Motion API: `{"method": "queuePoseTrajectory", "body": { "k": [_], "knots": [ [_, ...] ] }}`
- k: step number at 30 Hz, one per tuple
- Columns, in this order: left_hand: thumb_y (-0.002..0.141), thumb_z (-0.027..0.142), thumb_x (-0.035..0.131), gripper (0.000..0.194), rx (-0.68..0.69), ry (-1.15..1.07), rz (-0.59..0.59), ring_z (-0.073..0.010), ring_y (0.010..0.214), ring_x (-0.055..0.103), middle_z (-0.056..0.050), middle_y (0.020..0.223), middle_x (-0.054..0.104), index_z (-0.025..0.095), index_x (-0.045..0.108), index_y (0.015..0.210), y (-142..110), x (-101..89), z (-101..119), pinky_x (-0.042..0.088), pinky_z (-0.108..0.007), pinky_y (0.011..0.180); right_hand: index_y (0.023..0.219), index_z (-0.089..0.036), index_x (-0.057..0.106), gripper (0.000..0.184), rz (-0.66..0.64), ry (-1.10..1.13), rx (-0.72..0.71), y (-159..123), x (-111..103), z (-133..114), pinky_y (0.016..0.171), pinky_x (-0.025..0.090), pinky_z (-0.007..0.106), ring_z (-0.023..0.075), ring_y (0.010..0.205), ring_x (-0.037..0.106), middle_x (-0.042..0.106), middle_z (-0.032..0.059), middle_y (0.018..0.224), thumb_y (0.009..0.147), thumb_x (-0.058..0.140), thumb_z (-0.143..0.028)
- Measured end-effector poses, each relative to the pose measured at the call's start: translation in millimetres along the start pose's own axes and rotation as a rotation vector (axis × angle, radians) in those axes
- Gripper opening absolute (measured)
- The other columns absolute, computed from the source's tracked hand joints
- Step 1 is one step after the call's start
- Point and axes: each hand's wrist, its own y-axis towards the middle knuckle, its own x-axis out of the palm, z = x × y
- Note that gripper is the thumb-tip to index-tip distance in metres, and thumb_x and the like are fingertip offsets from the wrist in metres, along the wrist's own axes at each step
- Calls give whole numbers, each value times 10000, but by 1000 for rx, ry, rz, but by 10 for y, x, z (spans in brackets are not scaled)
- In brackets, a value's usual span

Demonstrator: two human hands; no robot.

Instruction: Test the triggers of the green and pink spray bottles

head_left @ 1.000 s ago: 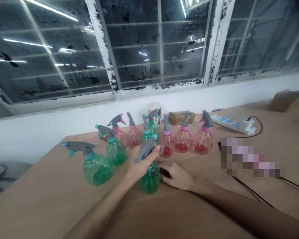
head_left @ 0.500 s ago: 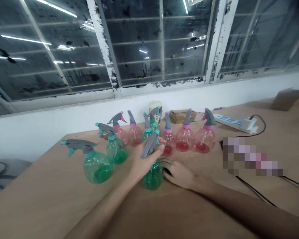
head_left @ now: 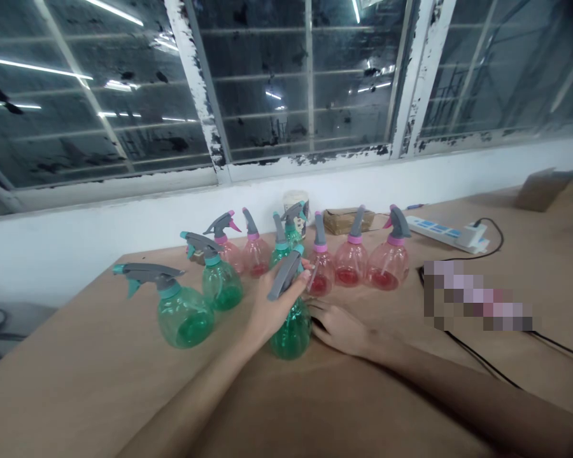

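Note:
A green spray bottle (head_left: 291, 340) stands upright on the table right in front of me, with green liquid inside and a grey and teal spray head. My left hand (head_left: 274, 299) is closed round its neck, just under the spray head. On the bottle's right side lies my right hand (head_left: 340, 327), low on the table, its fingers curved against the bottle and their tips partly hidden behind it. Another green bottle (head_left: 186, 318) stands at the left, and a further green bottle (head_left: 222, 286) just behind that. Beyond my left hand are two more green ones, partly hidden.
Several pink spray bottles (head_left: 386, 264) with red liquid stand in the back row. Behind them are a cup (head_left: 296, 198) and a brown wrapped package (head_left: 348, 221). At the right lie a power strip (head_left: 446, 233), a blurred-out object (head_left: 480, 298) with cables, and a cardboard box (head_left: 539, 189).
The whole view has shifted very slightly. Both hands keep their places on the green spray bottle, and the other bottles stand as before.

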Motion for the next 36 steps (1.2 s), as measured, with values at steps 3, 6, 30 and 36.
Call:
{"method": "queuePoseTrajectory", "body": {
  "k": [3, 6, 30, 36],
  "knots": [
    [852, 323, 533, 186, -2, -11, 7, -204, 922, 616, -44, 976, 672, 201, 592, 978, 0, 3, 3, 454, -318, 836, 1071, -114, 606, 284, -6, 15, 2, -1, -4, 0, 987, 430, 383, 213, 1146, 537, 609, 140, 1181, 834, 449, -109],
    [850, 331, 535, 186, -13, -14, 4, -201, 918, 618, -38, 965, 673, 207, 594, 975, -4, 3, 1, 456, -314, 833, 1072, -110, 606, 285, -2, 21, 0, 0, -10, -8, 998, 419, 387, 215, 1159, 527, 615, 144, 1169, 829, 457, -106],
    [874, 360, 491, 210, -34, 94, 17, -173, 803, 606, -12, 796, 648, 181, 597, 838, -12, -37, 39, 448, -270, 726, 1128, -146, 582, 303, 8, 45, -22, -29, 25, 36, 1027, 395, 385, 195, 1181, 503, 597, 113, 1200, 861, 438, -143],
    [854, 425, 498, 321, -52, 190, 80, -146, 635, 548, 8, 643, 579, 171, 606, 691, -30, -61, 15, 421, -244, 603, 1159, -159, 569, 317, 9, 38, -35, -21, 8, 15, 1039, 382, 388, 190, 1204, 480, 601, 103, 1192, 881, 415, -155]
  ]
}}
